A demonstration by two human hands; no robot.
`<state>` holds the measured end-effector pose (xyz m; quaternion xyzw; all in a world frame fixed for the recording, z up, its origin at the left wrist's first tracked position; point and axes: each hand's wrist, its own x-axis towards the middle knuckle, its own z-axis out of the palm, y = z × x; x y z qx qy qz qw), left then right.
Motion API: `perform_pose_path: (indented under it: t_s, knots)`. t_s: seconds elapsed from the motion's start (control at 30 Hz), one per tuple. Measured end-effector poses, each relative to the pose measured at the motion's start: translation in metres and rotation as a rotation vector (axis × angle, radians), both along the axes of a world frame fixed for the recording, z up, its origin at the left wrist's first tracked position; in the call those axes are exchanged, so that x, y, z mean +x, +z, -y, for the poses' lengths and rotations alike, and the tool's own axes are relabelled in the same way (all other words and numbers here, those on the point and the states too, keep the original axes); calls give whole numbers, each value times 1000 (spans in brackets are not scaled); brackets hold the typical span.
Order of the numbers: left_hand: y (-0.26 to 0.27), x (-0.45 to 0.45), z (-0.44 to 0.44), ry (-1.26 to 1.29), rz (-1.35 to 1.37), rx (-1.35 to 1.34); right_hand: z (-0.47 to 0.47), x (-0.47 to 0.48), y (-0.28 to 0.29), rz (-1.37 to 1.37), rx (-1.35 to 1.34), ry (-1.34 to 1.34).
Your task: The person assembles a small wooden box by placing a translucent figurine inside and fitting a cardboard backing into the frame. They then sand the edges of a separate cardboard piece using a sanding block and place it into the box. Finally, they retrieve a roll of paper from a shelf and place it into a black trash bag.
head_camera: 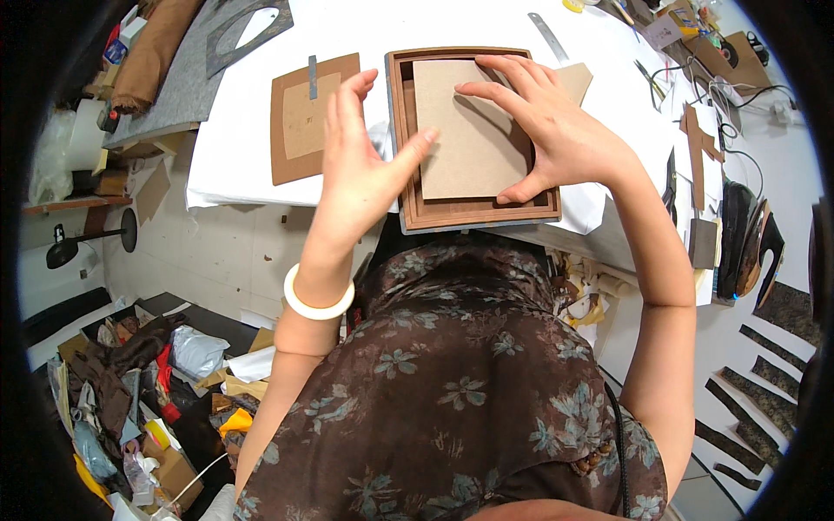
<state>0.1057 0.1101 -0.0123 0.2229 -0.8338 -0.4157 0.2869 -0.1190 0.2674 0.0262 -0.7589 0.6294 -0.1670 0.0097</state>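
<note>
A beige board [472,143] lies in or over a brown tray-like box [482,211] at the table's near edge. My right hand [541,124] is spread over the board, its thumb at the lower right corner and its fingertips at the upper part; whether it grips the board I cannot tell. My left hand [365,150] is raised at the box's left side, fingers apart, its thumb over the board's left edge, holding nothing. Left of that hand lies a brown panel [278,130] with a lighter centre [303,124] and a small grey-blue strip [313,78] on it.
A metal ruler [548,38] lies beyond the box on the white-covered table [241,163]. A beige piece [578,81] is behind my right hand. Brown cloth roll [153,55] and grey sheet [176,98] are at the left; brown strips [697,156] and cables [736,98] at the right.
</note>
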Motion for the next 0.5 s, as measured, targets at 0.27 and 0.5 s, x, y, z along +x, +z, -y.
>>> perform_pose_path:
  t_s: [0.27, 0.5]
  knots:
    - [-22, -11, -19, -85, -27, 359, -6, -2, -13, -45, 10, 27]
    - [-13, -9, -9, -119, -54, 563, 4, 2, -15, -46, 15, -10]
